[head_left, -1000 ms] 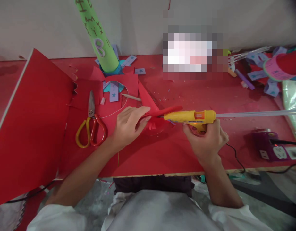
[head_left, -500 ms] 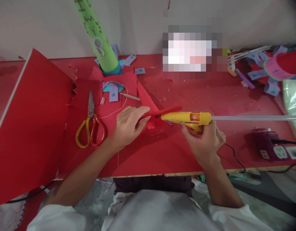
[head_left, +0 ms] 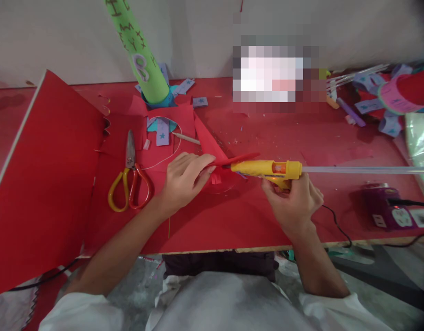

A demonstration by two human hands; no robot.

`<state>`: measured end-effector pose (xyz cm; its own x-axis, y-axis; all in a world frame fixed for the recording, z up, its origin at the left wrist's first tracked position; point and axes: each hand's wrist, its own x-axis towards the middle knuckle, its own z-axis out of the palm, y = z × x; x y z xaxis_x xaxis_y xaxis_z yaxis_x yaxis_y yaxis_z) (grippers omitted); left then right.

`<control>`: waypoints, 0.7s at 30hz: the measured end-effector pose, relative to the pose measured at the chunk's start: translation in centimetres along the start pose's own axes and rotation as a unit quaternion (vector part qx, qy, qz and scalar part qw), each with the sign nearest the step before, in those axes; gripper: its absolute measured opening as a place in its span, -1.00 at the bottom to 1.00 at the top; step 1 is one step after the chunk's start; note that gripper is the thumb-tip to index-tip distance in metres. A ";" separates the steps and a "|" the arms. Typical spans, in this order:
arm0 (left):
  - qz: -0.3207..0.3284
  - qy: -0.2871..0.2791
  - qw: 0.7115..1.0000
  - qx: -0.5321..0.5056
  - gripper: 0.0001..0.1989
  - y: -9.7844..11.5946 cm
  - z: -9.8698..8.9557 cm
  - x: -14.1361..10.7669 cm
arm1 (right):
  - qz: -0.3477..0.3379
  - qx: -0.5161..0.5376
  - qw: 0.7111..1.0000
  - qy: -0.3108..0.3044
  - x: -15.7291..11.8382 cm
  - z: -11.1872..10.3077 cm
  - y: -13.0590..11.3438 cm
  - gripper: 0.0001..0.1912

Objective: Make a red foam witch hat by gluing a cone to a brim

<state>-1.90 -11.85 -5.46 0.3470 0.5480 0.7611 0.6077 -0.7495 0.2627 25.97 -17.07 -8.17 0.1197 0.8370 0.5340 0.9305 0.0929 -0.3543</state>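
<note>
Between its thumb and fingers my left hand (head_left: 186, 179) pinches a red paper strip (head_left: 244, 158), which points to the right. My right hand (head_left: 294, 200) is wrapped round a yellow glue gun (head_left: 260, 168); a long clear glue stick (head_left: 353, 169) sticks out of its back end. The gun's nozzle is at the strip, close to my left fingertips. Whether it touches the paper, I cannot tell. Left of my left hand lie scissors (head_left: 131, 184) with one yellow and one red-orange handle. Behind the hands are red paper pieces (head_left: 210, 138) and a thin pale stick (head_left: 187, 138).
A green lettered tube (head_left: 143, 59) stands at the back left among purple star tabs. A large red board (head_left: 42, 184) leans at the left. On the right are a purple power adapter (head_left: 387, 207) with cords and a pink-banded red roll (head_left: 404, 94).
The red paper behind my hands has shifted slightly. Both hands, the strip and the glue gun stay almost where they were.
</note>
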 end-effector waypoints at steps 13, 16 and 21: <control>-0.009 -0.005 1.000 0.002 -0.87 -0.2 0.1 -0.3 | 0.009 -0.020 1.000 0.012 -0.2 -0.1 0.4 -0.69; -0.008 -0.005 1.000 0.003 -0.88 -0.2 0.1 -0.3 | 0.007 -0.022 0.999 0.025 0.0 -0.1 0.1 -0.68; -0.008 -0.008 1.000 0.010 -0.89 -0.2 0.1 -0.3 | 0.051 0.016 0.998 0.014 0.5 -0.7 -0.7 -0.51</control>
<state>-2.06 -11.80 -5.84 0.3478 0.5658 0.7476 0.6281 -0.7326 0.2623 25.60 -17.09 -7.11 0.2233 0.8280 0.5144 0.9016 0.0252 -0.4319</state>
